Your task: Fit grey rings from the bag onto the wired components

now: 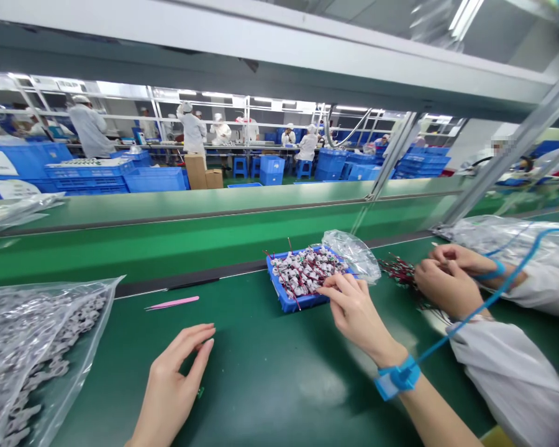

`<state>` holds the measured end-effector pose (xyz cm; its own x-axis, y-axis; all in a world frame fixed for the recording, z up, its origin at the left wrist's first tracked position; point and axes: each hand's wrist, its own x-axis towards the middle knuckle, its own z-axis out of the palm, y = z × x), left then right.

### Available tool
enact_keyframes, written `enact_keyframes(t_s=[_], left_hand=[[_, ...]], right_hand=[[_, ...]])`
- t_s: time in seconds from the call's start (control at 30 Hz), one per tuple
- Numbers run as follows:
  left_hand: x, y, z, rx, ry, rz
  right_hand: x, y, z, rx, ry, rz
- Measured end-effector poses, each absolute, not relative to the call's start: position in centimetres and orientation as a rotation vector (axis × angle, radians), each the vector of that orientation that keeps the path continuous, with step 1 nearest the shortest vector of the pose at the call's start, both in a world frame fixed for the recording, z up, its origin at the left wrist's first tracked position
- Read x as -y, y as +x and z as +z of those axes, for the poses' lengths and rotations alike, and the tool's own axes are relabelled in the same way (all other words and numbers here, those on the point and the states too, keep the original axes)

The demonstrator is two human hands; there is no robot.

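My right hand (354,310) reaches over the near right corner of a blue tray (286,302), its fingertips drawn together at the edge of the pile. The tray is heaped with small white parts (302,273) that have dark red wires. What lies between those fingertips is too small to make out. My left hand (174,379) hovers over the green tabletop (256,372), thumb and forefinger a little apart and nothing visible between them. A tiny green piece (200,392) shows beside its palm; whether the hand touches it I cannot tell. Pink tweezers (174,303) lie beyond the left hand.
At left lies a clear bag (69,335) of grey-white plastic parts. Another clear bag (354,251) sits behind the tray. On the right, a co-worker's hands (447,279) work over red and black wires (398,270). A blue cord (489,298) runs from my right wristband (398,377).
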<state>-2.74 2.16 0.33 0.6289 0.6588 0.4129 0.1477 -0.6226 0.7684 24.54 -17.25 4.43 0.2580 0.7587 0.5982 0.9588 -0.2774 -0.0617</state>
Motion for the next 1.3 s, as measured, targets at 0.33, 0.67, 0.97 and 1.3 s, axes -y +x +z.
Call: enact_keyframes(t_s=[0.33, 0.67, 0.97, 1.3], left_hand=[[-4.2, -2.9, 1.7, -0.646, 1.984, 1.107], [-10.6, -14.7, 6.4, -1.039, 1.73, 1.295], [-11.5, -17.6, 4.6, -1.343, 2.294, 0.714], [-12.7, -14.7, 3.8, -1.36, 2.266, 0.651]], right_hand=[[13.2, 17.1, 5.1, 1.739, -1.779, -0.163], [5.9, 9.0, 3.0, 2.302, -1.515, 0.28], [6.3, 9.4, 1.0, 2.137, -1.547, 0.164], [7.1, 10.7, 1.2, 1.625, -1.525, 0.461]])
